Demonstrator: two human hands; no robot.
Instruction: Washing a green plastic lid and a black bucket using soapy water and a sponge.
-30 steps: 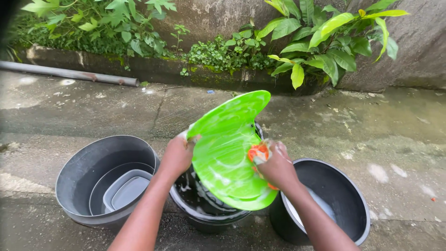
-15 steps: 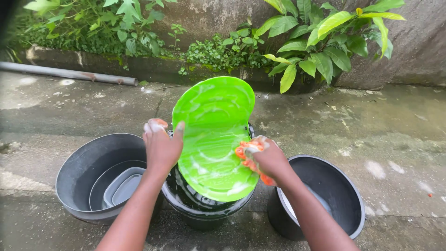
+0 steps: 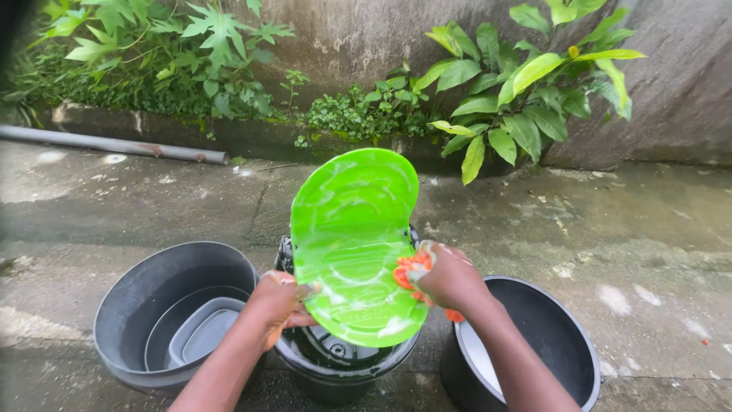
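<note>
On a wet concrete yard floor, the left hand grips the soapy green plastic tray by its lower edge above the middle black bucket; the right hand presses an orange sponge against it. Suds could let it slip.

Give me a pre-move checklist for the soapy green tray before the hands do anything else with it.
1. Left hand grips the green tray at its lower left edge: ok.
2. Right hand presses the orange sponge on the tray's right edge: ok.
3. Tray held over the middle black bucket: ok.
4. Tray free of suds: not ok, white streaks cover it.
5. Right black basin holds rinse water: cannot tell.
6. Left grey basin has room: not ok, containers nested inside.
</note>
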